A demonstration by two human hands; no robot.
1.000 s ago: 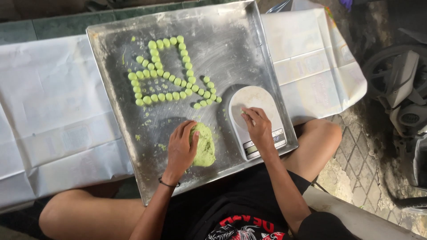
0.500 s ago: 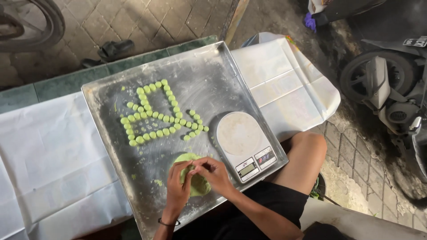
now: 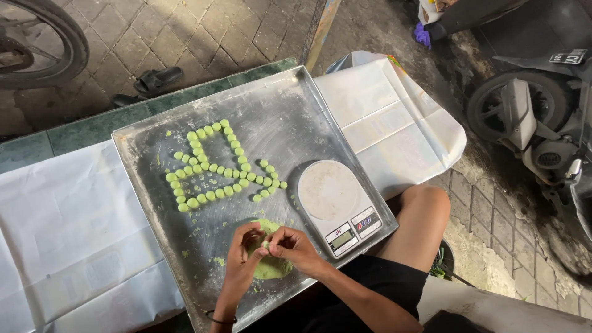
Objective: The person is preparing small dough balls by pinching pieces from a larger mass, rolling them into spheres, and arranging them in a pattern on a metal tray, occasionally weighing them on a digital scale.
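Note:
A large metal tray lies on a white-covered table. Rows of several small green dough balls sit on its left half. A lump of green dough lies near the tray's front edge. My left hand and my right hand meet just above that lump, fingertips pinching a small piece of green dough between them. A white kitchen scale stands on the tray to the right of my hands, its round plate bare.
White paper covers the table on both sides of the tray. My bare knee is at the right. A parked scooter stands on the paving at the right; a wheel and sandals lie beyond the table.
My right hand left the scale plate and joined my left hand over the green dough lump. The view shifted, so tray and scale sit further right and lower.

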